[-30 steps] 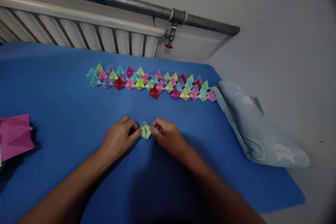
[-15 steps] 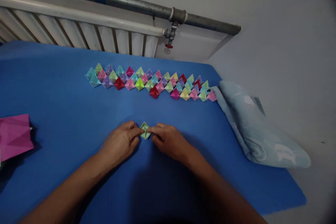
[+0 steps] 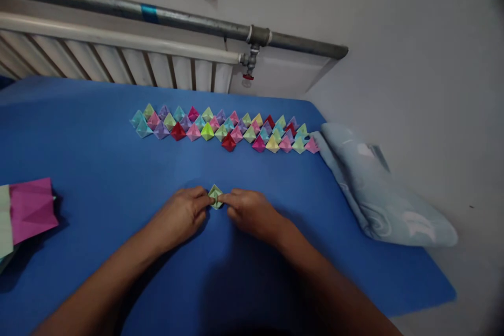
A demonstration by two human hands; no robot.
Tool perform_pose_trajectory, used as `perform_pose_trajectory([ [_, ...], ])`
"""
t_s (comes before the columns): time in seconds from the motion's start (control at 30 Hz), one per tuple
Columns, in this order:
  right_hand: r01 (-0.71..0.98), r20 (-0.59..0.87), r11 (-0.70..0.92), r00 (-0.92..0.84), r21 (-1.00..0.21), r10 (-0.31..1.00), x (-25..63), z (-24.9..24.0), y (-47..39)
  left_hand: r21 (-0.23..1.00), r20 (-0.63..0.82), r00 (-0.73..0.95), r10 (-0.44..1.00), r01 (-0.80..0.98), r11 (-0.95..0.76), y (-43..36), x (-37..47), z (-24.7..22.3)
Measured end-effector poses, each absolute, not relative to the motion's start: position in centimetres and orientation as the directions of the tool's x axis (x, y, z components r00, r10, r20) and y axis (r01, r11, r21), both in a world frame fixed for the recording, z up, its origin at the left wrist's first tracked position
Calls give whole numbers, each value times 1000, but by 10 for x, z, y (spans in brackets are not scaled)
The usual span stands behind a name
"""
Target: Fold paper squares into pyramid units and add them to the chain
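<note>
A small light-green origami paper boat [image 3: 215, 203] lies on the blue tabletop [image 3: 129, 184] between my two hands. My left hand [image 3: 189, 210] holds it from the left side, its index fingertip pressed inside the fold and its other fingers curled. From the opposite side, my right hand [image 3: 250, 210] pushes an index fingertip into the boat's middle, fingers bent beneath. The two fingertips nearly meet there. The parts of the boat under my fingers are hidden.
Rows of colourful origami boats [image 3: 207, 132] stretch across the back of the table. Creased pink paper [image 3: 33, 210] lies at the left edge. A folded pale-blue cloth [image 3: 378, 194] sits on the right. Behind are a radiator [image 3: 118, 65] and a metal pipe [image 3: 197, 22].
The camera view has tilted up a little, showing more of the pink note on the wall. My right index fingertip has moved slightly further into the boat's middle.
</note>
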State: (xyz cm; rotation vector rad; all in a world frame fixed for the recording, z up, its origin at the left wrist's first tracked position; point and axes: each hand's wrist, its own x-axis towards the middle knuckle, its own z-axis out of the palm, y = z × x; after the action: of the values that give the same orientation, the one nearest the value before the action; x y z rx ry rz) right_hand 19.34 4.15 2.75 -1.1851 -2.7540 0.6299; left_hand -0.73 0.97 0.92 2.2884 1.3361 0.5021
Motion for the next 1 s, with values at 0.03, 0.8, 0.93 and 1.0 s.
perform_pose_trajectory([
  [0.03,646,-42,597,-695,-476,718,195,27,44,589,104,456,884,688,-424,11,-10,9],
  [0.8,524,308,758,-702,-387,642,195,7,21,715,150,29,988,688,-129,27,-22,-3],
  [0.93,536,439,692,-536,-482,721,203,8,32,704,162,37,986,696,-142,27,-22,-5],
  [1.0,578,515,614,-351,-538,782,211,7,49,706,163,47,985,692,-150,28,-23,-7],
])
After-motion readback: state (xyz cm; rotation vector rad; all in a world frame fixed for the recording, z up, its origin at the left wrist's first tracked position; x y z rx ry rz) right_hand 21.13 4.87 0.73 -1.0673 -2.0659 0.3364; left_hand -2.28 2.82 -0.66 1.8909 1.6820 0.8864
